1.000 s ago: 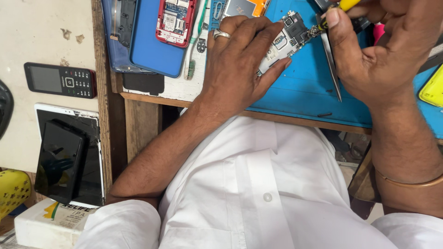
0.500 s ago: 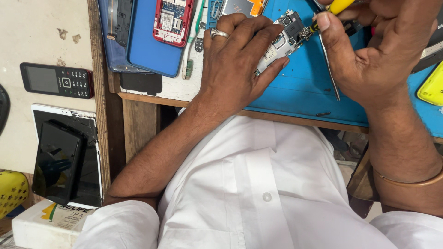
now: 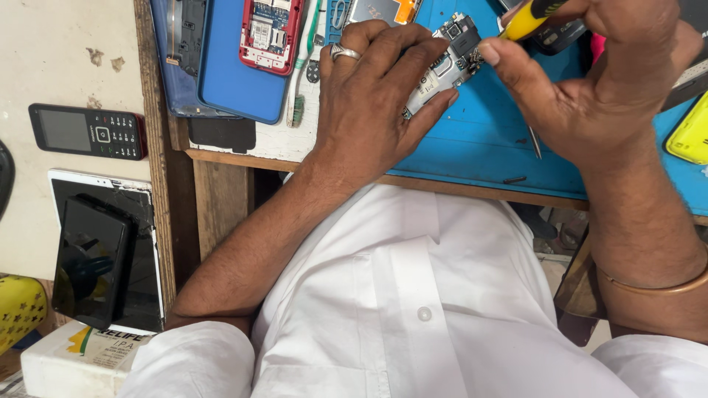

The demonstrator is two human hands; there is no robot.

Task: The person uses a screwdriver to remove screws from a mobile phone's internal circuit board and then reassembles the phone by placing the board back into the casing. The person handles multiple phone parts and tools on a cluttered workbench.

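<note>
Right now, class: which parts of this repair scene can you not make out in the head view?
- Screwdriver: only the yellow handle shows; the right hand hides its tip.
- Circuit board: lower part covered by the left hand; components too small to identify.
- Yellow casing: cut off by the right edge.

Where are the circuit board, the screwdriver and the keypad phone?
circuit board [image 3: 442, 70], head view, on its metal shield near the middle.
screwdriver [image 3: 527, 20], head view, on its yellow handle.
keypad phone [image 3: 88, 131], head view, on its navigation key.
</note>
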